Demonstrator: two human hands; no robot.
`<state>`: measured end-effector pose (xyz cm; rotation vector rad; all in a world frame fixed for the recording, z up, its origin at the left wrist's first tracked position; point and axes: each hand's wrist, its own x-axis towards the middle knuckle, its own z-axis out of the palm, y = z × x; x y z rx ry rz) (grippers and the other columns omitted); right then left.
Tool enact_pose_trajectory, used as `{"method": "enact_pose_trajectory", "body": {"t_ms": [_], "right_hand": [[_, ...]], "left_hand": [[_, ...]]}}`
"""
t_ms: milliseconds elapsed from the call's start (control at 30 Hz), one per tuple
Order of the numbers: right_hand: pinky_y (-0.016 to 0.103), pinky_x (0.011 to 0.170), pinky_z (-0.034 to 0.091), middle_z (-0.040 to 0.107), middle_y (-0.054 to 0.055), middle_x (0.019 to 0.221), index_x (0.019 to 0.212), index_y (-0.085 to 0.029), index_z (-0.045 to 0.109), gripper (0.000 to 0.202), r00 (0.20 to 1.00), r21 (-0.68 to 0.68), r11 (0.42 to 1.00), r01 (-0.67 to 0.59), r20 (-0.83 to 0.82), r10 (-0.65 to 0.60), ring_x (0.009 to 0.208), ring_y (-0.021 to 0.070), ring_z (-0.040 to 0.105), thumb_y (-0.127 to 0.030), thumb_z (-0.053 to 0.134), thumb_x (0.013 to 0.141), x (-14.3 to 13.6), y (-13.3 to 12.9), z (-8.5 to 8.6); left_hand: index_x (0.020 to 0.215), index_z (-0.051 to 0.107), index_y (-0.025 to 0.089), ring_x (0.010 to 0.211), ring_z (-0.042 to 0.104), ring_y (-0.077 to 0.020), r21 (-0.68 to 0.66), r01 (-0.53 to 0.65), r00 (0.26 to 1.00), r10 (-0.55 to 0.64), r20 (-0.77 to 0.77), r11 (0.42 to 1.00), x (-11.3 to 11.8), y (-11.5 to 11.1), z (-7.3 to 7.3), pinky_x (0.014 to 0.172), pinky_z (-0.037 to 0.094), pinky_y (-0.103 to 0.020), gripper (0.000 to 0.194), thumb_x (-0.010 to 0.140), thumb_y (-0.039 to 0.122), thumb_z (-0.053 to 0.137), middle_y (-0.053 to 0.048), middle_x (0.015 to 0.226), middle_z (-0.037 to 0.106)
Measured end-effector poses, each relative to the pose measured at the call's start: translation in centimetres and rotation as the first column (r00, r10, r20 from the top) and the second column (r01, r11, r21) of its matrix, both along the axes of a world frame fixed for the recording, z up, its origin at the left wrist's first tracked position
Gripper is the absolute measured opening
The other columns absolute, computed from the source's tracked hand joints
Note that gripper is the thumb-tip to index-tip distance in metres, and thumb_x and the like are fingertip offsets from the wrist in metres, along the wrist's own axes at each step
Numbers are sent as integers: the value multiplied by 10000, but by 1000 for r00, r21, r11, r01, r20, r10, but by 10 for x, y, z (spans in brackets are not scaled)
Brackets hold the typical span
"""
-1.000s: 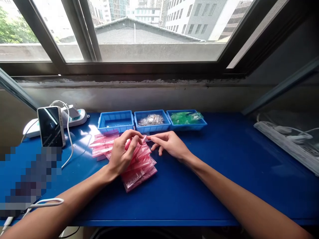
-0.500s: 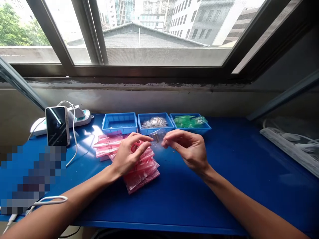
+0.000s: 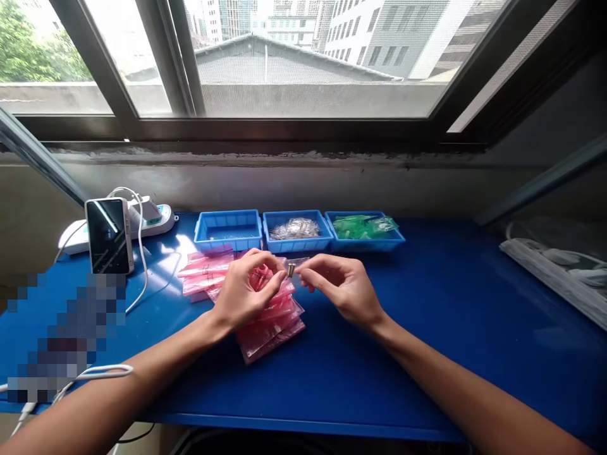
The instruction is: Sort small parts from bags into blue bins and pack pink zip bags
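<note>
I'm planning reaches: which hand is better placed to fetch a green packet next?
Probably the right hand: it is nearer the green packets, though it holds a small clear bag.

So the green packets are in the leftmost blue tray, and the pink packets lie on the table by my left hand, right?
Not quite. The head view shows the green packets in the rightmost blue tray, not the leftmost. The pink packets do lie on the table by your left hand.
</note>
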<state>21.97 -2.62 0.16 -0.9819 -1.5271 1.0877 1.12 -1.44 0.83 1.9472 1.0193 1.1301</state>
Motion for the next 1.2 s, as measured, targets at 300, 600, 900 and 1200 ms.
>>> {"method": "enact_pose_trajectory", "body": {"t_ms": [300, 600, 900, 1200], "right_hand": [[225, 464, 478, 757, 55, 782, 819, -168, 821, 176, 993, 35, 997, 68, 99, -71, 564, 129, 620, -319, 758, 884, -1, -1, 4], [243, 440, 553, 794, 41, 700, 987, -190, 866, 166, 998, 51, 997, 62, 27, -64, 517, 163, 697, -279, 756, 901, -2, -6, 3], [380, 865, 702, 802, 39, 1190, 1163, -267, 836, 301, 965, 441, 891, 111, 167, -202, 1096, 296, 790, -130, 703, 930, 0, -11, 0], [367, 772, 705, 807, 42, 1176, 1145, -268, 840, 288, 965, 428, 898, 105, 173, -196, 1041, 293, 806, -144, 693, 931, 0, -12, 3]], "left_hand": [[843, 710, 171, 765, 680, -183, -21, -14, 1000, 14, 13, 1000, 1, 0, 0, 708, 538, -298, 152, 947, 279, 684, -47, 823, 745], [955, 727, 174, 706, 695, -148, 120, 1, 1000, -3, 23, 993, -1, -1, -4, 631, 547, -249, 72, 963, 236, 692, -40, 873, 776], [1069, 724, 198, 1016, 705, -203, 391, -42, 999, 40, 13, 919, -3, 0, -4, 902, 593, -341, 137, 953, 125, 719, -60, 1027, 788], [1031, 723, 197, 971, 711, -206, 362, -43, 999, 40, 17, 931, -3, -1, -4, 872, 599, -348, 90, 968, 144, 685, -65, 985, 788]]}}
